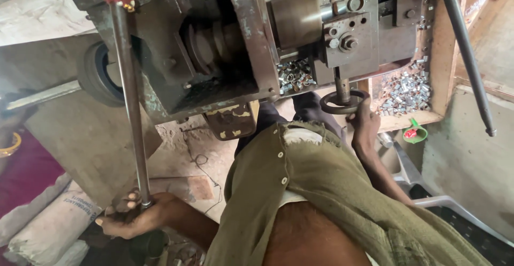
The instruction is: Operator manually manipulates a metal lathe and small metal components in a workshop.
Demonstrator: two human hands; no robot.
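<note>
Two hands are engaged: left hand, lower left, grips a long steel rod; right hand, centre right, closes on the machine's handwheel. Judged step: feeding stock; next, steady handwheel rotation.

Small metal nuts heaped in wooden tray; green scoop; sacks.

Single head view, looking steeply down, close over lathe-like machine and own torso.

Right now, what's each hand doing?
Left hand: closed around the lower end of the long metal rod.
Right hand: gripping the small round handwheel.
</note>
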